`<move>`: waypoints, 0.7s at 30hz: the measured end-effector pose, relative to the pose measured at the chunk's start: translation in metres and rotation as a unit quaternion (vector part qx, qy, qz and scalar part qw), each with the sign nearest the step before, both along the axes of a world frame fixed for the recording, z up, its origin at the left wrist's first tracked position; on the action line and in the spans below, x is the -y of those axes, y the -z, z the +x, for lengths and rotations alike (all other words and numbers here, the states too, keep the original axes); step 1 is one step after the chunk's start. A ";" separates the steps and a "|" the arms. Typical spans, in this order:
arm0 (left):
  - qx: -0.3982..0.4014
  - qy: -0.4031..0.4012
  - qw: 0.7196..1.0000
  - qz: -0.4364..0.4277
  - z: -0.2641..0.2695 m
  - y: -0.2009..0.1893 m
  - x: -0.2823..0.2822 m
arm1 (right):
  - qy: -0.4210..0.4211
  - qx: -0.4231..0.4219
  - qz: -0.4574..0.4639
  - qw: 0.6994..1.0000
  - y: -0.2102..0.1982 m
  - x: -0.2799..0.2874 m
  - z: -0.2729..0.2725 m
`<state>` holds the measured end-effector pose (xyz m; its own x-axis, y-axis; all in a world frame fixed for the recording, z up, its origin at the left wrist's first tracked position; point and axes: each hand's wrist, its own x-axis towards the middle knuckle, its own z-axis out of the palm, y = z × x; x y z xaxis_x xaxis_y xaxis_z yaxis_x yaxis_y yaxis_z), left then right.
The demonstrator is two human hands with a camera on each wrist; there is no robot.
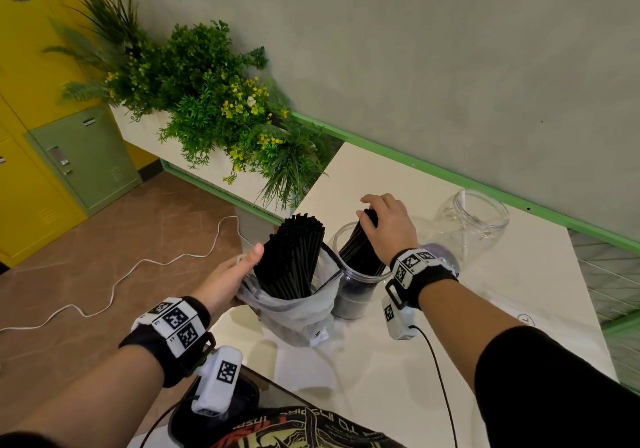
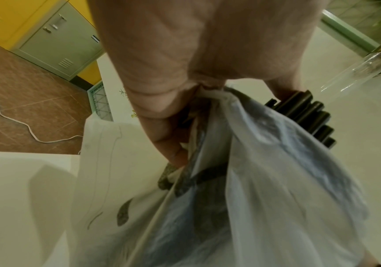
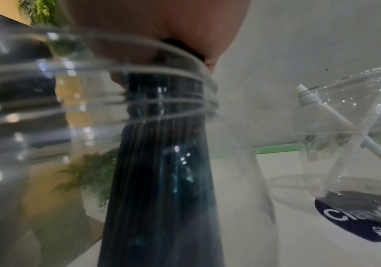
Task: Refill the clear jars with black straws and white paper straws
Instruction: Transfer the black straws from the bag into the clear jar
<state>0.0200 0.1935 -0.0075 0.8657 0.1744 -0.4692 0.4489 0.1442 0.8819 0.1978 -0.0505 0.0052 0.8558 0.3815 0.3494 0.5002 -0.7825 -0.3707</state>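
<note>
A translucent plastic bag [image 1: 294, 309] stands at the table's near left edge with a thick bundle of black straws [image 1: 291, 257] sticking out. My left hand [image 1: 235, 274] grips the bag's rim [image 2: 212, 95] on its left side. Just right of the bag stands a clear jar [image 1: 356, 288] with a smaller bunch of black straws [image 1: 360, 243] leaning in it. My right hand [image 1: 388, 226] grips that bunch near its top [image 3: 178, 45], above the jar mouth. A second clear jar [image 1: 467, 226] sits further right with one white paper straw [image 3: 336, 115] inside.
The white table [image 1: 415, 361] runs along a grey wall with a green rail [image 1: 450, 174]. A planter of green plants [image 1: 225, 112] stands at the table's far left end. A white cable [image 1: 121, 274] lies on the brown floor. Yellow and green lockers [image 1: 79, 157] stand at left.
</note>
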 end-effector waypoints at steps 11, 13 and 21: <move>0.006 0.008 1.000 -0.006 -0.001 -0.006 0.005 | -0.014 -0.017 -0.022 1.000 0.005 0.000 0.007; 0.008 0.009 1.000 -0.007 -0.001 -0.004 0.004 | -0.009 -0.018 -0.028 0.999 0.003 0.000 0.006; 0.014 0.012 1.000 0.000 -0.002 -0.003 0.004 | 0.016 0.058 0.016 0.998 -0.017 -0.015 -0.033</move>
